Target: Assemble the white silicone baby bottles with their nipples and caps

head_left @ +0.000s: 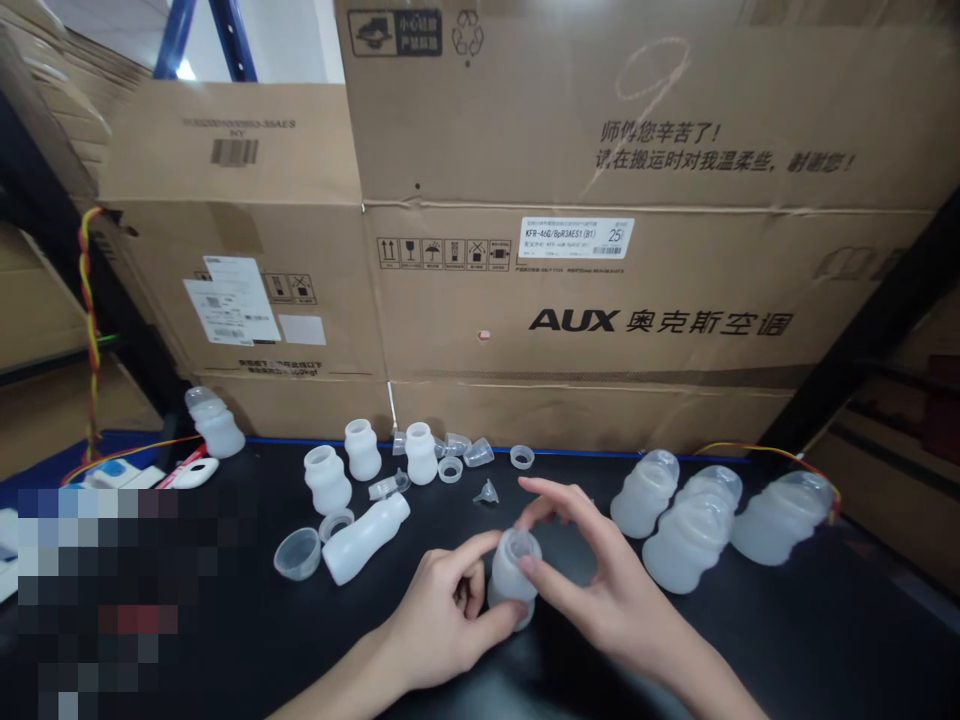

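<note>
A cloudy baby bottle (511, 582) is near the front of the black table (300, 630), with its mouth up. Say that bottle is the middle of a clock. The left hand (442, 610) comes in at nine o'clock, with its thumb and pointing finger wrapped round the bottle and its other fingers curled in. The right hand (600, 565) is at three o'clock, half spread, with its thumb on the bottle's neck and a finger by the rim; nobody can tell if it pinches something small there. Just off at nearly twelve is a little clear nipple (487, 493), and past it at twelve is a ring (522, 457). Around eleven, farther back, are clear caps (478, 453). One bottle (367, 540) lies on its side between nine and ten, with a round cap (298, 555) beyond it. Topless bottles (328, 480) stand at ten and eleven. Between two and three, four capped bottles (688, 540) sit close together. A big cardboard box (465, 150) rises behind at twelve.
</note>
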Demonstrator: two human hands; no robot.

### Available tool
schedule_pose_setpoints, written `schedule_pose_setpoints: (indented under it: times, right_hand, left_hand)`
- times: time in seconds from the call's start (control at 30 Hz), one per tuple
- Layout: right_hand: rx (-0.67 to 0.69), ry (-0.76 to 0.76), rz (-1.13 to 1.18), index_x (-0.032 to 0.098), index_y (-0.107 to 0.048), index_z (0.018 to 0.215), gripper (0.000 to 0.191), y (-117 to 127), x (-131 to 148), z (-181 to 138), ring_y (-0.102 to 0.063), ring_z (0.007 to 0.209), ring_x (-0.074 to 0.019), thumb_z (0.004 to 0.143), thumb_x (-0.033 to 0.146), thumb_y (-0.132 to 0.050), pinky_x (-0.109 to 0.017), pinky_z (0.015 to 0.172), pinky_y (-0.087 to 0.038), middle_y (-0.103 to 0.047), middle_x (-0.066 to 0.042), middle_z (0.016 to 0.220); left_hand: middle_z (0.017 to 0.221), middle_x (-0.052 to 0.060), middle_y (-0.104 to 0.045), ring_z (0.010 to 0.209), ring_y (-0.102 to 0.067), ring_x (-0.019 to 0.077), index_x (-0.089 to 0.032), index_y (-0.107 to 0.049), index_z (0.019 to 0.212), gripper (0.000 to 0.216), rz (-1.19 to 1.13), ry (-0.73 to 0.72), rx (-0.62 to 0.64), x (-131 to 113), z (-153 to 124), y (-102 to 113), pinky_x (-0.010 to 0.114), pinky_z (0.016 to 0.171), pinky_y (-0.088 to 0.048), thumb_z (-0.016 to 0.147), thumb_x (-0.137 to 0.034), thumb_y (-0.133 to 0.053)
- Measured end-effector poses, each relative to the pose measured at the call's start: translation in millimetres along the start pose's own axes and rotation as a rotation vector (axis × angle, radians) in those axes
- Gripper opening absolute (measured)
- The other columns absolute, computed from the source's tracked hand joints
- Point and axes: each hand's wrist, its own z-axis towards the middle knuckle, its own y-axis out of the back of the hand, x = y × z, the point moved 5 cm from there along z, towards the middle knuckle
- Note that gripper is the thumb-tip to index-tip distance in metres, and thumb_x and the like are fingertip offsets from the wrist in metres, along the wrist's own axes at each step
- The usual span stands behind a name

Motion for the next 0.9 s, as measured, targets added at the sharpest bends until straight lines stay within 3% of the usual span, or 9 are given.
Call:
schedule_pose_setpoints:
  times: [0.17,0.27,0.4,0.53,0.63,0.73,0.8,0.9]
  right_hand:
    - [0.048,0.003,0.02,0.039,-0.039,0.153,0.059,-2.2,0.5,-0.6,-0.055,0.122,-0.0269,0.099,0.028,-0.062,-0.05,0.112,-0.039,-0.061,-0.005,0.129]
    - [0.013,0.018,-0.025,0.038,-0.043,0.149,0.057,-2.3,1.4,-0.3,-0.057,0.114,-0.0265,0.097,0.028,-0.065,-0.05,0.109,-0.041,-0.064,-0.003,0.117]
    - [0.004,0.036,-0.026,0.038,-0.041,0.15,0.056,-5.0,1.6,-0.4,-0.056,0.116,-0.0264,0.099,0.027,-0.061,-0.048,0.108,-0.042,-0.063,-0.004,0.125]
    - [-0.063,-0.006,0.016,0.037,-0.043,0.147,0.057,-0.2,-1.2,-0.7,-0.058,0.109,-0.0253,0.096,0.029,-0.067,-0.045,0.104,-0.045,-0.064,-0.003,0.117]
    - [0.01,-0.048,0.166,0.038,-0.039,0.151,0.06,-1.8,-2.6,0.1,-0.057,0.119,-0.0255,0.098,0.031,-0.065,-0.046,0.11,-0.041,-0.062,-0.005,0.13]
    - [0.038,-0.058,0.196,0.037,-0.045,0.146,0.051,-5.0,-3.7,1.2,-0.06,0.113,-0.0242,0.099,0.029,-0.064,-0.046,0.108,-0.041,-0.066,-0.002,0.116]
    - [-0.04,-0.055,0.127,0.037,-0.045,0.145,0.055,-3.3,-5.5,1.0,-0.058,0.106,-0.024,0.096,0.029,-0.069,-0.045,0.104,-0.042,-0.063,-0.002,0.11]
    - [-0.047,-0.055,0.119,0.037,-0.034,0.154,0.067,-2.9,-7.4,-0.1,-0.054,0.112,-0.0247,0.096,0.031,-0.068,-0.047,0.107,-0.039,-0.058,-0.004,0.123]
  left_hand:
    - [0.057,-0.012,-0.045,0.05,-0.043,0.0097,-0.026,-0.063,0.139,0.056,0.005,0.0,-0.004,0.3,0.4,1.3,0.022,0.056,-0.04,0.084,-0.033,-0.076]
    - [0.057,-0.012,-0.044,0.05,-0.042,0.0096,-0.027,-0.064,0.137,0.055,0.012,-0.001,-0.002,-0.7,0.4,0.9,0.022,0.057,-0.04,0.083,-0.031,-0.076]
    - [0.057,-0.012,-0.044,0.05,-0.042,0.01,-0.027,-0.064,0.137,0.054,0.016,0.003,0.006,-1.1,0.0,0.5,0.022,0.057,-0.041,0.084,-0.033,-0.076]
    - [0.057,-0.012,-0.045,0.05,-0.044,0.0101,-0.027,-0.064,0.138,0.057,0.028,0.001,0.008,-1.8,0.0,0.7,0.022,0.057,-0.041,0.083,-0.032,-0.077]
    - [0.056,-0.012,-0.045,0.049,-0.043,0.0103,-0.027,-0.064,0.138,0.057,0.031,0.001,0.009,-2.8,0.1,0.5,0.022,0.055,-0.041,0.083,-0.033,-0.076]
    - [0.056,-0.012,-0.045,0.05,-0.044,0.0102,-0.027,-0.065,0.137,0.053,0.026,-0.007,0.014,-3.6,0.0,-0.2,0.022,0.057,-0.041,0.085,-0.03,-0.073]
    - [0.057,-0.012,-0.045,0.05,-0.044,0.01,-0.027,-0.064,0.138,0.054,0.017,-0.012,0.007,-3.4,-0.2,-0.2,0.022,0.057,-0.041,0.084,-0.028,-0.073]
    - [0.057,-0.012,-0.044,0.05,-0.043,0.0098,-0.027,-0.063,0.139,0.058,0.007,-0.014,0.0,-2.3,-0.4,0.0,0.022,0.057,-0.04,0.083,-0.029,-0.076]
